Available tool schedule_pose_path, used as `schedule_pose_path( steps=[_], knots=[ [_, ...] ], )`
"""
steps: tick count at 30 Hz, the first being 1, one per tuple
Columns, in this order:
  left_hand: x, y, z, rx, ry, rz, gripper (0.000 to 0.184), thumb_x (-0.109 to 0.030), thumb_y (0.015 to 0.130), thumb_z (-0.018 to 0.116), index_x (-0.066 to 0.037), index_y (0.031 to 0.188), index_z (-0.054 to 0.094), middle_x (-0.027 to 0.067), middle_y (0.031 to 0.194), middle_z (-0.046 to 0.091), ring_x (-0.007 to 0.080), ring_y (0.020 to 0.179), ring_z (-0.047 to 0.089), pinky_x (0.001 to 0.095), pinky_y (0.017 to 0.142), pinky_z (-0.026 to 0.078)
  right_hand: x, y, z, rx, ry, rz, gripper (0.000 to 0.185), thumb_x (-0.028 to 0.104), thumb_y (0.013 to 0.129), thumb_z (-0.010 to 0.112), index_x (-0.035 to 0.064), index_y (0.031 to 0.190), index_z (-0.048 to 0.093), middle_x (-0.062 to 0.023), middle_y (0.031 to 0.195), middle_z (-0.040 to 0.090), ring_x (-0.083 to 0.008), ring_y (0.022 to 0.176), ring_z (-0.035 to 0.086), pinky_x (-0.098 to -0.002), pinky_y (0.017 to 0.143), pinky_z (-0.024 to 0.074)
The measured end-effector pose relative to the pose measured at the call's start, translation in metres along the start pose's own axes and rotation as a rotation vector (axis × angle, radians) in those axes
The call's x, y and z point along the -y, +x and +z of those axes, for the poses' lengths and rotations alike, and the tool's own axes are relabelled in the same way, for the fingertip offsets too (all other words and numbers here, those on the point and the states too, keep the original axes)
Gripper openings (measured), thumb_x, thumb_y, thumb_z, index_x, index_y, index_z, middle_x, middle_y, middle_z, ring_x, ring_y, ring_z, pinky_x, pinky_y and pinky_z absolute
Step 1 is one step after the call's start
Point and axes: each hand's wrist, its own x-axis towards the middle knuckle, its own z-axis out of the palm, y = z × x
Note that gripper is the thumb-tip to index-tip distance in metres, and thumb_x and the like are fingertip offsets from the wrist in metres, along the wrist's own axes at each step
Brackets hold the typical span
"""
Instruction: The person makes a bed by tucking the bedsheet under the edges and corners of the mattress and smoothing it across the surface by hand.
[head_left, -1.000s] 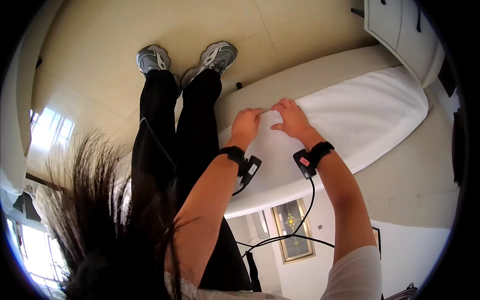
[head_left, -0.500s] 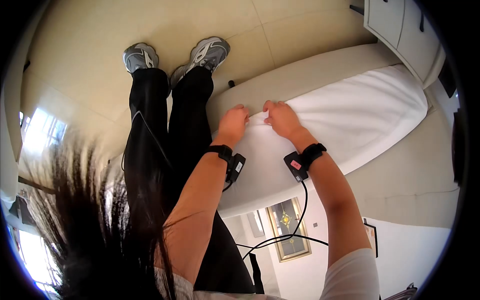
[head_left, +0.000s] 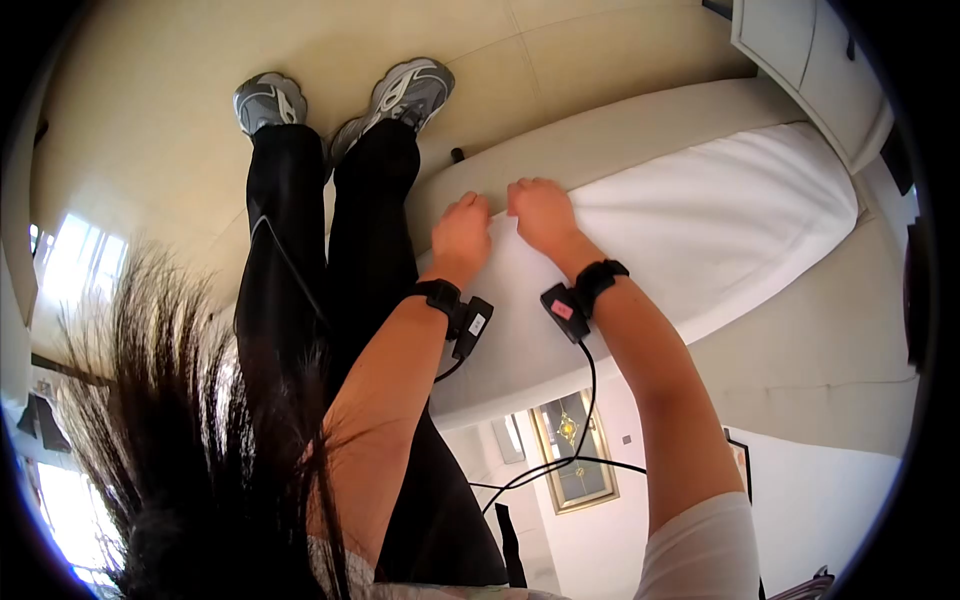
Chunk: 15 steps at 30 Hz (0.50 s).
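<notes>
A white sheet (head_left: 700,220) lies over a beige padded bed or couch (head_left: 640,125), with creases running toward its far right end. My left hand (head_left: 463,235) is closed on the sheet's edge, its knuckles upward. Close beside it, my right hand (head_left: 543,213) has its fingers curled down at the same edge, pinching the cloth. A small gap separates the two hands. The exact fold between the fingers is hidden.
Legs in black trousers (head_left: 372,230) and grey shoes (head_left: 415,92) stand left of the bed on a tiled floor (head_left: 180,110). A white cabinet (head_left: 815,60) is at upper right. Black cables (head_left: 592,390) run from the wrist devices. A framed picture (head_left: 573,455) shows below.
Both hands have moved left and slightly up in the view along the sheet's edge. The fingers of my right hand, spread earlier, have closed. The legs appear a little further left.
</notes>
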Motion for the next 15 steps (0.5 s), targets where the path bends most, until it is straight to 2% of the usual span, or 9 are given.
schedule_pose_path(
  steps=[3,5,10,12,13,15],
  knots=[
    [0.008,-0.006,-0.007,-0.06,0.028,0.105,0.013,-0.006,0.078,0.057,-0.007,0.091,0.053,0.0084,0.1,0.054,0.0319,0.093,0.056,0.0415,0.076,0.048,0.005,0.006,-0.004,0.049,0.03,0.115,0.01,0.01,0.07,0.067,0.008,0.08,0.064,-0.0092,0.087,0.063,-0.0262,0.088,0.06,-0.0326,0.08,0.0452],
    [0.006,-0.019,-0.022,0.117,0.037,0.006,0.02,-0.005,0.077,0.057,-0.006,0.097,0.052,0.0097,0.105,0.052,0.0321,0.098,0.054,0.0403,0.082,0.047,0.007,0.011,-0.005,0.096,-0.014,0.145,0.011,0.011,0.07,0.067,0.0084,0.08,0.064,-0.0089,0.087,0.063,-0.0259,0.09,0.06,-0.0327,0.081,0.045],
    [0.025,-0.022,-0.027,0.287,0.065,-0.036,0.027,-0.003,0.078,0.053,-0.006,0.105,0.055,0.0119,0.11,0.052,0.0327,0.102,0.054,0.039,0.087,0.046,0.014,0.012,-0.014,0.127,-0.103,0.163,0.011,0.009,0.069,0.066,0.0102,0.079,0.064,-0.0063,0.088,0.063,-0.0228,0.093,0.057,-0.0331,0.082,0.0441],
    [0.027,-0.025,-0.027,0.325,0.043,-0.047,0.03,-0.002,0.078,0.051,-0.006,0.107,0.055,0.0123,0.111,0.052,0.0328,0.102,0.054,0.0384,0.088,0.046,0.014,0.003,-0.005,-0.118,-0.13,-0.042,0.011,0.007,0.069,0.062,0.0116,0.078,0.064,-0.0039,0.088,0.06,-0.0207,0.093,0.055,-0.0325,0.083,0.0432],
    [0.029,-0.022,-0.027,0.339,0.048,-0.052,0.031,-0.002,0.077,0.051,-0.006,0.108,0.056,0.0134,0.112,0.051,0.0326,0.103,0.054,0.038,0.089,0.046,0.014,-0.002,0.002,-0.112,-0.13,-0.042,0.011,0.007,0.069,0.062,0.0116,0.078,0.064,-0.0039,0.088,0.06,-0.0207,0.093,0.055,-0.0325,0.083,0.0432],
    [0.03,-0.019,-0.025,0.35,0.054,-0.064,0.033,-0.002,0.077,0.05,-0.005,0.109,0.056,0.0144,0.112,0.051,0.0323,0.103,0.054,0.0377,0.089,0.046,0.015,-0.009,0.013,-0.076,0.001,-0.293,0.011,0.007,0.07,0.057,0.0113,0.078,0.064,-0.0021,0.087,0.058,-0.0199,0.093,0.053,-0.0316,0.083,0.0426]
  ],
)
